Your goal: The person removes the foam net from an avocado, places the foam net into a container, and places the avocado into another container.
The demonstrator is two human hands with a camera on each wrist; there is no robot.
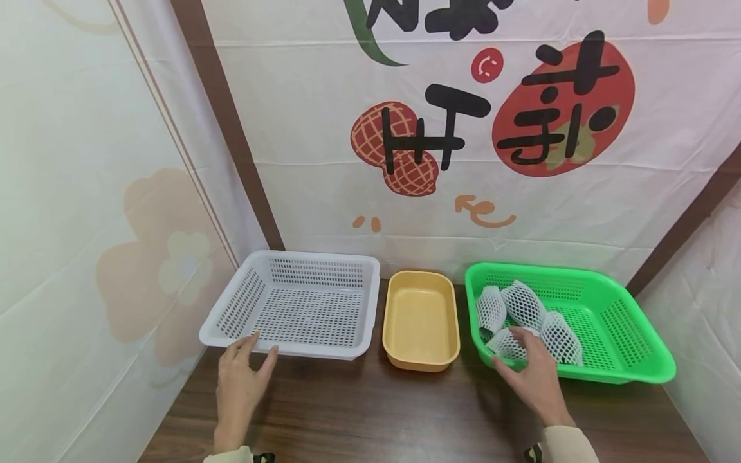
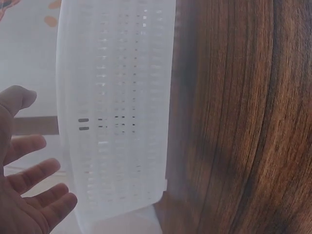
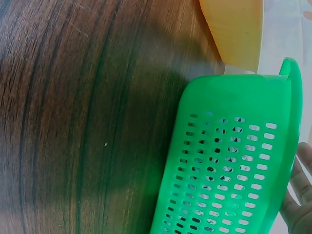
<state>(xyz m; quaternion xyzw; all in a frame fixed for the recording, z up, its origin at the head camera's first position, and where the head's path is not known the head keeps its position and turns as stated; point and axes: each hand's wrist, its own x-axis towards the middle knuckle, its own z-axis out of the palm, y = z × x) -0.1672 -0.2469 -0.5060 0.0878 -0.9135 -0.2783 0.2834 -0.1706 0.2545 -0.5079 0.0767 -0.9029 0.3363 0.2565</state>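
My left hand (image 1: 238,389) is held at the front left rim of a white perforated basket (image 1: 365,321), thumb and fingers spread and nothing between them. In the left wrist view the fingers (image 2: 36,176) stand beside the basket wall. On the right is a green perforated basket (image 1: 637,334) with several items in white foam net sleeves (image 1: 523,305) in its left part. My right hand (image 1: 541,386) reaches over that basket's front rim, its fingertips right by the nearest net-wrapped item (image 1: 506,345). The sleeves mostly hide what they wrap; one dark end shows.
Between the two baskets sits a yellow plastic tub (image 1: 422,321). All three containers stand along the back of a brown wood-grain table (image 1: 370,418). Printed cloth walls (image 1: 324,193) close in the back and both sides.
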